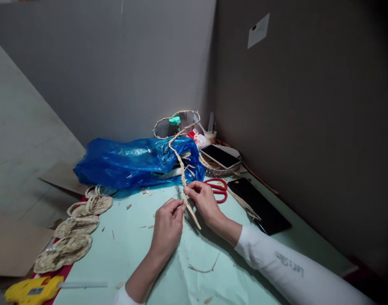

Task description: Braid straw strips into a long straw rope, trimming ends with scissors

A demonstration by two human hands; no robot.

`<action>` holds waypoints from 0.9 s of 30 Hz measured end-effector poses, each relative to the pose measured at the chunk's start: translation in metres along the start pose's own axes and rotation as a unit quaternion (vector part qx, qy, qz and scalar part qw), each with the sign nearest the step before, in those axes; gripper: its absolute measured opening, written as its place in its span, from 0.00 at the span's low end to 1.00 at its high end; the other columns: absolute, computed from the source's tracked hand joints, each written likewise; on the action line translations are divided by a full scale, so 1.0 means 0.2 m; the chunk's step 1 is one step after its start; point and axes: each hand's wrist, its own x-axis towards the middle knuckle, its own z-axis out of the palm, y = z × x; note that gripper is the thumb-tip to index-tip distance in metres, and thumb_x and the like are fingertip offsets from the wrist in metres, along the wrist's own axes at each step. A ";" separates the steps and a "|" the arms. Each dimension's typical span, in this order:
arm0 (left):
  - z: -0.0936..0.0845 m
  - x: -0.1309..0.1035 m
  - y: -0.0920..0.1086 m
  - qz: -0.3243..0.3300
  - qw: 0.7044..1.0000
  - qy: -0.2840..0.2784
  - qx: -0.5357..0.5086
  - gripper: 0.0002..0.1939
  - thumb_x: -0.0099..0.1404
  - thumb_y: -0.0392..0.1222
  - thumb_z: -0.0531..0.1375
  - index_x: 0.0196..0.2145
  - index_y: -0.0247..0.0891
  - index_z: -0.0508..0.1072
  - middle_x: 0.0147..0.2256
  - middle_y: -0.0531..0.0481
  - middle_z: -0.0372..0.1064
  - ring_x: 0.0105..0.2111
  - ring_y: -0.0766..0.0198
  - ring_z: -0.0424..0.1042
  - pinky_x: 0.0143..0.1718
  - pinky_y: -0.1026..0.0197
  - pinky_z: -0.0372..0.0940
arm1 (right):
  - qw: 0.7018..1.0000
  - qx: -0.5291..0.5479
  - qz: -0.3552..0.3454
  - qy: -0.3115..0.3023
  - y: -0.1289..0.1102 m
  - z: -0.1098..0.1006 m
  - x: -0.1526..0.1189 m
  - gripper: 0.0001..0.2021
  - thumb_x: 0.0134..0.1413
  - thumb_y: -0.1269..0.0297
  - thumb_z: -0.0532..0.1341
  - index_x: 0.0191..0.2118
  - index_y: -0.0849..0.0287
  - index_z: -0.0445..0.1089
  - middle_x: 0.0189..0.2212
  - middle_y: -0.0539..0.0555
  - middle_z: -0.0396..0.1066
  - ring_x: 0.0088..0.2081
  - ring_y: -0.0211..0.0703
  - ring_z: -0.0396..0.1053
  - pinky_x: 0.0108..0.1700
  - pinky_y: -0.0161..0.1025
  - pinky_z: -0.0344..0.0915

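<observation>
A long braided straw cord [181, 163] runs from my hands up across a blue plastic bag and curls into a loop at the back. My left hand [168, 222] pinches the cord's near end between thumb and fingers. Just above it, from the other side, my right hand [204, 199] grips the braid with thumb and forefinger. Loose flat strands [194, 218] stick out below the fingers toward me. Red-handled scissors [219, 189] lie beside my right hand, their blades hidden.
The blue bag [127, 163] with straw spans the back. Coiled straw pieces [74, 228] line the left edge, near a yellow glue gun [34, 290]. To the right are a black tablet [260, 205], a straw bundle [243, 202] and a phone [221, 156] on a round container. Grey walls border the table.
</observation>
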 end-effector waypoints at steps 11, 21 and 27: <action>-0.05 -0.02 0.04 -0.071 0.991 0.034 -0.104 0.11 0.58 0.42 0.60 0.35 0.34 0.78 0.33 0.48 0.77 0.34 0.61 0.73 0.38 0.64 0.65 | 0.985 0.063 0.014 -0.157 -0.12 -0.07 -0.02 0.13 0.55 0.55 0.59 0.31 0.62 0.67 0.26 0.48 0.64 0.28 0.35 0.61 0.31 0.33 0.59; -0.13 0.01 0.05 -0.093 0.986 0.067 -0.119 0.10 0.57 0.42 0.61 0.34 0.34 0.79 0.30 0.48 0.76 0.33 0.60 0.73 0.37 0.63 0.66 | 0.956 -0.001 0.012 -0.293 -0.10 -0.05 -0.07 0.12 0.60 0.56 0.56 0.37 0.61 0.67 0.23 0.50 0.69 0.24 0.35 0.65 0.27 0.32 0.61; -0.13 0.01 0.01 -0.135 0.973 0.048 -0.182 0.12 0.57 0.45 0.62 0.35 0.35 0.78 0.28 0.49 0.74 0.33 0.60 0.72 0.35 0.63 0.66 | 0.962 -0.031 0.010 -0.269 -0.08 -0.05 -0.07 0.12 0.62 0.57 0.55 0.35 0.61 0.67 0.23 0.49 0.70 0.20 0.32 0.63 0.24 0.30 0.59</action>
